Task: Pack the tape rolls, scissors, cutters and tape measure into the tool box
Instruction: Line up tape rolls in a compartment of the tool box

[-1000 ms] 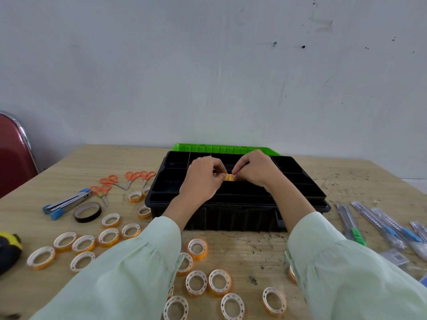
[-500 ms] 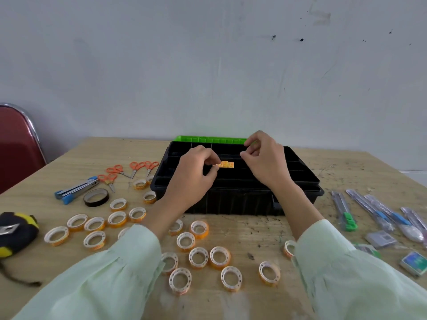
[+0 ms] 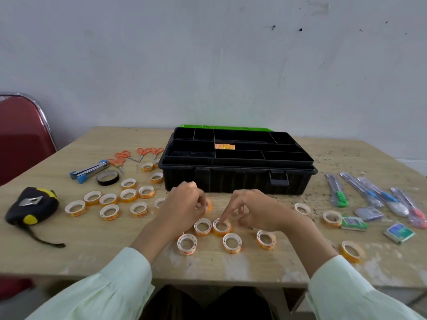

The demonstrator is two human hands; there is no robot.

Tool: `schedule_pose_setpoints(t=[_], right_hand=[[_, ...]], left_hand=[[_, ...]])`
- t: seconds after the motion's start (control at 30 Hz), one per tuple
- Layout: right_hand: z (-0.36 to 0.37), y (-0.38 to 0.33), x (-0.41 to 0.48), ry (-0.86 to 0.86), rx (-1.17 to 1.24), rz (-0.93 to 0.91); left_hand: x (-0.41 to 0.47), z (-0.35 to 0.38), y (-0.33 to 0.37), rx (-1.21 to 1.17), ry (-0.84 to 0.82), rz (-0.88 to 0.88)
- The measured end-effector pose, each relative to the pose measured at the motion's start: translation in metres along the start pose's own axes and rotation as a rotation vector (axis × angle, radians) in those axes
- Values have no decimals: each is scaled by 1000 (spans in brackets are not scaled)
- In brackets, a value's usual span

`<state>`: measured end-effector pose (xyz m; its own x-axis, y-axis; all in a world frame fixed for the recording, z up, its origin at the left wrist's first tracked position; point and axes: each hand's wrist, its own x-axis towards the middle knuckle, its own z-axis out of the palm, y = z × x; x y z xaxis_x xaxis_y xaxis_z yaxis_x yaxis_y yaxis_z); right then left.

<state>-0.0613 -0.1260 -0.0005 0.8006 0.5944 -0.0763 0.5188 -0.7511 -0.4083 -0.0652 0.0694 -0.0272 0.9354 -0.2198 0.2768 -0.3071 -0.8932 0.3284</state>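
Both hands down among the loose tape rolls in front of the open tool box [image 3: 238, 179].

Stacked tape rolls [image 3: 224, 146] lie in a middle compartment of the box. The right hand [image 3: 254, 210], fingers loosely curled, puts its index fingertip into a small roll [image 3: 221, 226]. The left hand [image 3: 184, 205] curls around an orange roll [image 3: 208, 204]; its grip is partly hidden. Scissors [image 3: 138, 154] and the tape measure [image 3: 32, 205] lie to the left, cutters [image 3: 369, 192] to the right.

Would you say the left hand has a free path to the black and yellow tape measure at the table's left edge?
Probably yes. The left hand hovers over tape rolls near the middle, and only those low, flat rolls lie between it and the tape measure, so it should pass above them.
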Motion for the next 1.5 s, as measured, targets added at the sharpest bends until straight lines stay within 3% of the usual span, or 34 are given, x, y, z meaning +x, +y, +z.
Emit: schedule_pose_setpoints(t=[0.37, 0.67, 0.77, 0.87, 1.2, 1.5], right_hand=[[2, 11, -3, 99, 27, 10], [-48, 14, 2, 610, 467, 65], [-66, 18, 23, 802, 535, 163], [-80, 24, 48, 878, 502, 258], [-91, 30, 98, 688, 72, 422], [-101, 30, 109, 536, 85, 388]], left_hand=[[-2, -3, 5, 22, 31, 13], [17, -22, 34, -417, 259, 52], [38, -29, 41, -513, 311, 23], [63, -33, 41, -629, 356, -44], [106, -35, 33, -664, 474, -122], [121, -32, 24, -642, 482, -136]])
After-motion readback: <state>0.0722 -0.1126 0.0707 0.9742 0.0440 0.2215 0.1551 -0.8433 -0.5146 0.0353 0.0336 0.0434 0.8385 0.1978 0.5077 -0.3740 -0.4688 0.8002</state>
